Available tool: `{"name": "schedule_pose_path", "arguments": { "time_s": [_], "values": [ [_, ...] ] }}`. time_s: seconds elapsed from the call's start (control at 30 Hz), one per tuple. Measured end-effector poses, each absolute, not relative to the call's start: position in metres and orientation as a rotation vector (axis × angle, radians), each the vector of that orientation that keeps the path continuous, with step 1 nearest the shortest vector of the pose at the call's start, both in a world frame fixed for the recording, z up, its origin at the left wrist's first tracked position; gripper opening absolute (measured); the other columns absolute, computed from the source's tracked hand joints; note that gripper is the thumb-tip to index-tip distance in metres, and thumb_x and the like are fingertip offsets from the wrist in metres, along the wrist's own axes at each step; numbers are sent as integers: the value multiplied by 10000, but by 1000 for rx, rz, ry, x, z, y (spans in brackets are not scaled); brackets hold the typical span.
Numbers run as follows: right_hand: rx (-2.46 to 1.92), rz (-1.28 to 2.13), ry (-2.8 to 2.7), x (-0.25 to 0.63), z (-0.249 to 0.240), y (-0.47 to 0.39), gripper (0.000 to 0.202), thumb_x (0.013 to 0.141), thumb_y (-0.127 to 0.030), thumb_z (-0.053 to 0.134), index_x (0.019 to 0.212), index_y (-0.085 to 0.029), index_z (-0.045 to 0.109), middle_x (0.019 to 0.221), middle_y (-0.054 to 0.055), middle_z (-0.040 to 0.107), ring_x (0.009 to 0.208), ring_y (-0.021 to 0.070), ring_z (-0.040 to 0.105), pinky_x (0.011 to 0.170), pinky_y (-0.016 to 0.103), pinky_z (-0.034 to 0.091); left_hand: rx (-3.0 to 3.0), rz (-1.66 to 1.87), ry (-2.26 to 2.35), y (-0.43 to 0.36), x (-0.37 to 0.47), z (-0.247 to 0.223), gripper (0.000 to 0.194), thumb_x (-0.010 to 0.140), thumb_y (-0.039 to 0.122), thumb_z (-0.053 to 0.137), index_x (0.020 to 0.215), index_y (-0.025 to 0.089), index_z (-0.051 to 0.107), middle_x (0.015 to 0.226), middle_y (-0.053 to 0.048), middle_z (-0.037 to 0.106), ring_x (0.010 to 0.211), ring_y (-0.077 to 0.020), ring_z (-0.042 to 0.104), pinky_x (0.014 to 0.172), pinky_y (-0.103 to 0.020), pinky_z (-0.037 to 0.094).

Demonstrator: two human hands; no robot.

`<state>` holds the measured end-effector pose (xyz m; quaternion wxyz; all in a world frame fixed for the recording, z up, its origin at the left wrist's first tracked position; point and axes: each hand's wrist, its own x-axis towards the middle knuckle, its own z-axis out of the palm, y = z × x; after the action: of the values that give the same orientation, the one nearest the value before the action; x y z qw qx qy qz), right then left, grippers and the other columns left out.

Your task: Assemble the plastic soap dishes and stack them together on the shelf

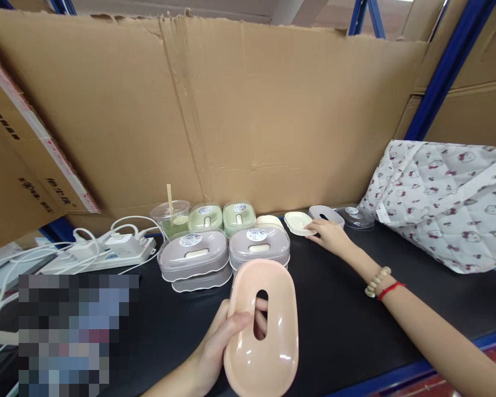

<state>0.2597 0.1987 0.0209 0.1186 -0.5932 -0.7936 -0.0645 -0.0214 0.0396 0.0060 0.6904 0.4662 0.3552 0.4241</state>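
Note:
My left hand (221, 336) grips a glossy pink oval cover (279, 353) by its left edge, close to the camera. Through the slot in its middle some of my fingers show behind it. Farther back, my right hand (328, 236) has its fingers closed on the right rim of a small cream oval dish (296, 221). Just behind that hand lies a grey slotted cover (334, 214), and beside it a clear lid (354, 217) with a round sticker. Grey oval boxes with clear lids (196, 251) stand left of centre, partly stacked, in front of green ones (240, 216).
A plastic cup (169, 212) with a straw stands behind the boxes. A white power strip (107, 253) with tangled cables lies at left, near a pixelated patch. At right sits a patterned quilted bag (450, 204). A cardboard wall (293, 121) closes off the back.

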Motion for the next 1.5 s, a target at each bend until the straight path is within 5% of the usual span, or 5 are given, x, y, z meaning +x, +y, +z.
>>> {"name": "schedule_pose_path", "arguments": {
  "time_s": [0.37, 0.63, 0.87, 1.13, 1.5],
  "values": [
    [-476, -824, -2003, 183, 46, 120, 175, 769, -195, 567, 935, -217, 617, 865, -10, 551, 967, 13, 477, 1077, 250, 375, 918, 1254, 697, 44, -33, 35, 627, 597, 568, 524, 1007, 116, 667, 1030, -148, 644, 939, -357, 605, 849, -480, 479],
    [-235, -108, -2045, 164, 39, 90, 157, 804, -255, 478, 836, -122, 555, 944, 73, 508, 1079, 61, 494, 983, 214, 476, 808, 1282, 870, 42, -21, 29, 664, 621, 491, 718, 1170, 146, 575, 1048, -100, 647, 968, -257, 608, 865, -345, 497],
    [-563, 924, -1953, 163, 31, 86, 900, 763, -725, 326, 1431, -177, 76, 1318, 150, 353, 1062, 81, 548, 702, 97, 509, 1363, 1321, 910, 45, -20, 16, 339, 729, 416, 642, 898, 124, 674, 825, -98, 667, 757, -213, 631, 660, -273, 518],
    [-813, 1070, -1916, 153, 38, 74, 530, 762, -487, 513, 1112, -97, 436, 747, 27, 566, 632, -18, 501, 562, 45, 412, 1821, 1319, 969, 46, -21, 23, 212, 735, 220, 592, 932, 142, 606, 791, -44, 667, 689, -158, 619, 646, -214, 492],
    [-835, 1024, -1868, 157, 43, 75, 571, 701, -498, 575, 1085, -87, 478, 856, 61, 592, 643, -17, 538, 550, 23, 423, 1780, 1156, 1119, 49, -20, 21, 311, 772, 399, 531, 748, 109, 639, 533, -23, 503, 494, -107, 455, 474, -193, 388]
  ]
}}
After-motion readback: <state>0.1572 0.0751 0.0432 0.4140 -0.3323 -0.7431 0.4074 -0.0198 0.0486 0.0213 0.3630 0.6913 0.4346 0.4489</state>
